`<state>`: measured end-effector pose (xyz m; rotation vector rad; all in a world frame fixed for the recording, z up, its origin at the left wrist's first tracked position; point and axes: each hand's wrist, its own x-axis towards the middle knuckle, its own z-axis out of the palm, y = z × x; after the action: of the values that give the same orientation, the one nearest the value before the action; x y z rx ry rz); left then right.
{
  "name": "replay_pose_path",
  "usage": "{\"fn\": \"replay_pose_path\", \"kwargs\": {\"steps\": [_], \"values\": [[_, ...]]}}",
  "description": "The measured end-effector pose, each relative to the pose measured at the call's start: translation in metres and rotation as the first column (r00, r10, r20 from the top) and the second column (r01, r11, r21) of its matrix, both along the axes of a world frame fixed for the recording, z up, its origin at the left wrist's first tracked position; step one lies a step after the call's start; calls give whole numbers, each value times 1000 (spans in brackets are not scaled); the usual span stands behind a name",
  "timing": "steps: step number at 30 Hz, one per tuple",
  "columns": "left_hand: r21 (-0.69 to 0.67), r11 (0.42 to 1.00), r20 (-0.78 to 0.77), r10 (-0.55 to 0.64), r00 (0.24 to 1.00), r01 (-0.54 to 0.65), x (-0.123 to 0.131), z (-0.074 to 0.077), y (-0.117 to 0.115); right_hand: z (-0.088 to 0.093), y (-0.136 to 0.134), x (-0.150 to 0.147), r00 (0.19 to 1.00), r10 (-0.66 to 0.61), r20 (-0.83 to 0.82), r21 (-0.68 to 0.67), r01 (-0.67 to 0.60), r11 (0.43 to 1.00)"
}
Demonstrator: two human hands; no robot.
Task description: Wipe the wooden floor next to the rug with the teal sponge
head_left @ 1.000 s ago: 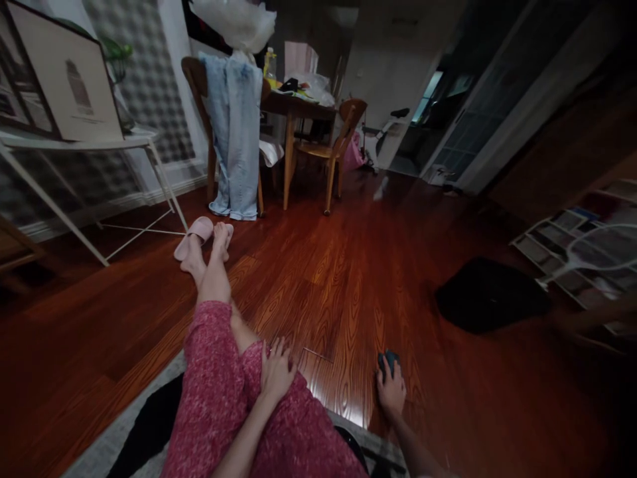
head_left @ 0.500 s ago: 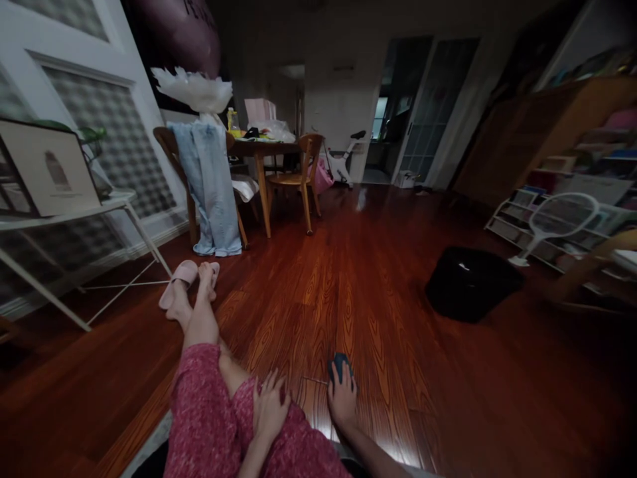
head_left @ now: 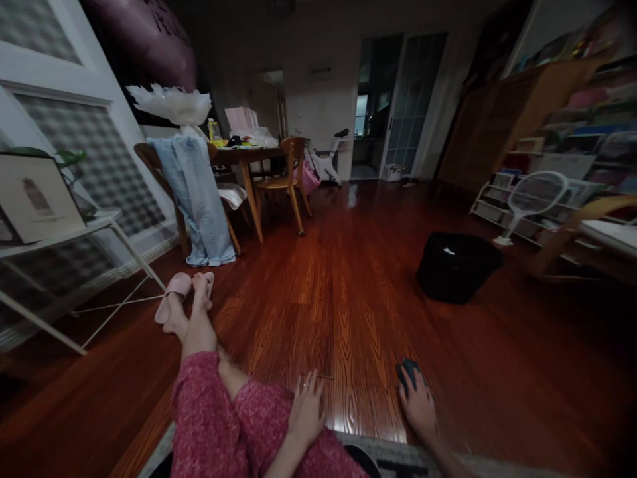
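We see a small dark teal object (head_left: 407, 369) at five o'clock, half hidden under our right hand (head_left: 419, 408), grip unclear; left hand (head_left: 307, 413) lies released.

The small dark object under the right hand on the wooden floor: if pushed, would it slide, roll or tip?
It would probably slide: the floor looks glossy and smooth. The small dark object looks low and rounded, so tipping seems unlikely; rolling I cannot judge. It fits under the fingers of the right hand, so it is probably light.
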<state>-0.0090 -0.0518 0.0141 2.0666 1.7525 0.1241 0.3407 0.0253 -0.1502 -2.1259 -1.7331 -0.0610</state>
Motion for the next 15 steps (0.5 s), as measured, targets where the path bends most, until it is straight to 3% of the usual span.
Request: {"fn": "replay_pose_path", "kwargs": {"steps": [3,6,8,11,15], "values": [[-82,997,-36,-13,999,10,6,-2,9,-6,-18,-13,979,-197,-56,39,199,979],[-146,989,-87,-3,996,-10,8,-4,16,-7,-25,-61,959,-265,-102,78,274,959],[-153,988,-97,5,995,-20,8,-4,18,-5,-24,-99,981,-162,-106,79,171,982],[-135,990,-89,26,996,-38,5,0,15,4,-21,-148,988,103,-116,19,-101,995],[-100,993,-75,47,996,-54,1,7,10,24,-16,-178,907,401,-129,-48,-410,911]]}}
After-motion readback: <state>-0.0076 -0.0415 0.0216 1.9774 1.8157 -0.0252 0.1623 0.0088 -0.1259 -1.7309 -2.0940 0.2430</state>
